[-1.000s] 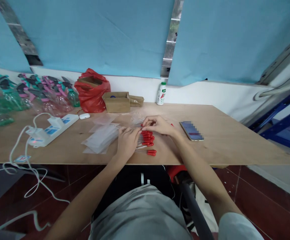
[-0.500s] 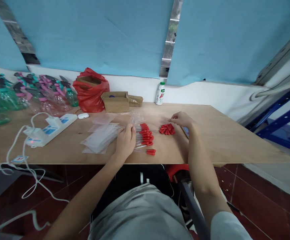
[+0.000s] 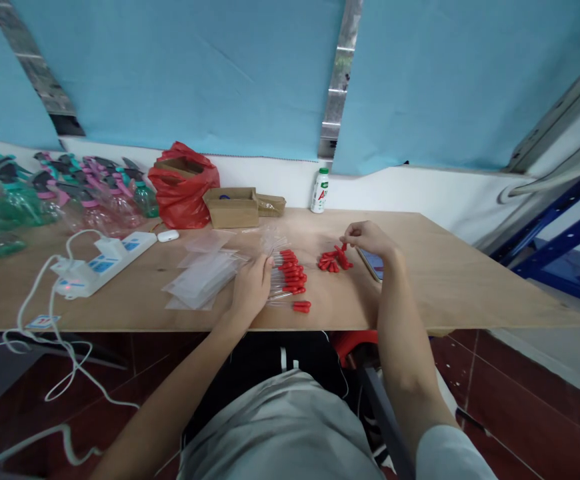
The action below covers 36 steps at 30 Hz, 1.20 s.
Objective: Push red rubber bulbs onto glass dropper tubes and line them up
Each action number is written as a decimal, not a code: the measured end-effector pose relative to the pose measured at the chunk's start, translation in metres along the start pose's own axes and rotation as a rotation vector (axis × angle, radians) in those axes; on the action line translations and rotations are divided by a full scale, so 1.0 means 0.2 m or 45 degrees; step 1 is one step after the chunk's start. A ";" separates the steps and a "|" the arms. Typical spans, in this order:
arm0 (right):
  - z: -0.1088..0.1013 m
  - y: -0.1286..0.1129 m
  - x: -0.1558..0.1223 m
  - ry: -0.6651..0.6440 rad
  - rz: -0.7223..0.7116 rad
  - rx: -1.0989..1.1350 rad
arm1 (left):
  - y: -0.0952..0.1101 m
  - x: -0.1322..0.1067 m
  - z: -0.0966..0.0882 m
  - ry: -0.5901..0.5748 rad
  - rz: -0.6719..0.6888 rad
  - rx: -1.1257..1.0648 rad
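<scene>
Head view: the right hand (image 3: 369, 237) hovers over the far right edge of a small pile of loose caps (image 3: 333, 263). Its thumb and forefinger are pinched narrowly on one red cap (image 3: 343, 247), lifted just above the pile. The row of droppers (image 3: 290, 275) lies to the left of that pinch. Their long axes run left to right across the table (image 3: 470, 287), with red bulbs pointing right towards the pile and clear tubes pointing left. The left hand (image 3: 251, 288) rests on those tubes and is the nearer hand to the row. I cannot tell whether its curled fingers grip a tube. A phone (image 3: 373, 265) lies just beside the right wrist.
</scene>
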State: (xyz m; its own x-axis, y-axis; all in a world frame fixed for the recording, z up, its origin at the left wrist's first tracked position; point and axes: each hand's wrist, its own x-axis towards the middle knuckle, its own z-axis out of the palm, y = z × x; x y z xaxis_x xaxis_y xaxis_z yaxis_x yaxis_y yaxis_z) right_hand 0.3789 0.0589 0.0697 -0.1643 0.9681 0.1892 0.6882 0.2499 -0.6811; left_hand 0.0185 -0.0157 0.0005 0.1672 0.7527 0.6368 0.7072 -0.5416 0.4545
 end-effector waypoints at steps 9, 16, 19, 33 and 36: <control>0.07 -0.03 0.02 -0.034 0.002 0.123 | 0.01 0.00 0.00 -0.037 -0.028 -0.002; 0.16 -0.08 0.05 0.103 -0.002 0.287 | 0.01 0.01 -0.01 -0.023 -0.007 -0.004; 0.24 -0.13 0.08 0.056 -0.158 0.341 | 0.02 0.00 -0.01 -0.024 -0.005 0.013; 0.54 -0.46 -0.04 -0.283 -0.484 0.689 | 0.03 0.00 -0.02 -0.043 -0.051 0.017; 0.57 -0.48 -0.05 -0.293 -0.508 0.718 | 0.03 0.00 -0.03 -0.029 -0.043 0.002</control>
State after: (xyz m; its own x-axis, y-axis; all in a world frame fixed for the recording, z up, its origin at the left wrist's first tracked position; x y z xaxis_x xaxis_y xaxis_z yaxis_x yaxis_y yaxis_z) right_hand 0.2342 0.0273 0.0518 -0.5137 0.7652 0.3881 0.0859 0.4959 -0.8641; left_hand 0.0187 -0.0213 0.0065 0.1587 0.7791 0.6064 0.7138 -0.5149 0.4748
